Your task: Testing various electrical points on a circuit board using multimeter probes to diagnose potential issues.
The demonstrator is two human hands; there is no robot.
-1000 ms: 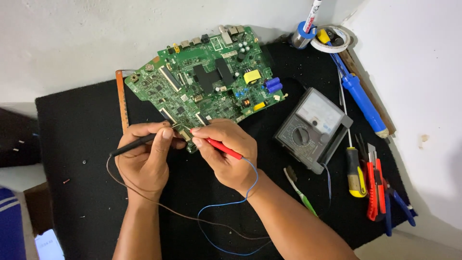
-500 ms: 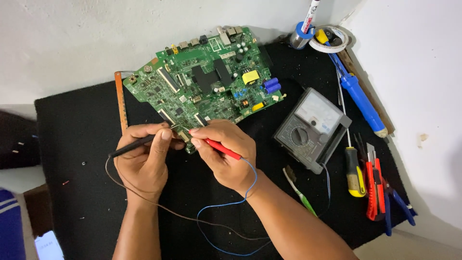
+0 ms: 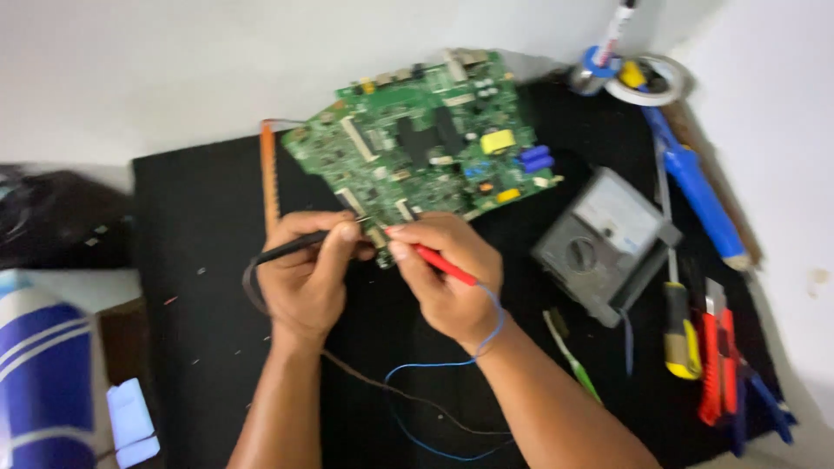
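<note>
Two probes met at the green circuit board's six-o'clock edge: your left hand pinched the black probe, your right hand pinched the red probe, both steadied for contact.

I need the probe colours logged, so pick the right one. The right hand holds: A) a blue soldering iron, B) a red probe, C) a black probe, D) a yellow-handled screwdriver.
B: the right hand grips a red probe at the near edge of the green circuit board, while the left hand holds the black probe.
</note>
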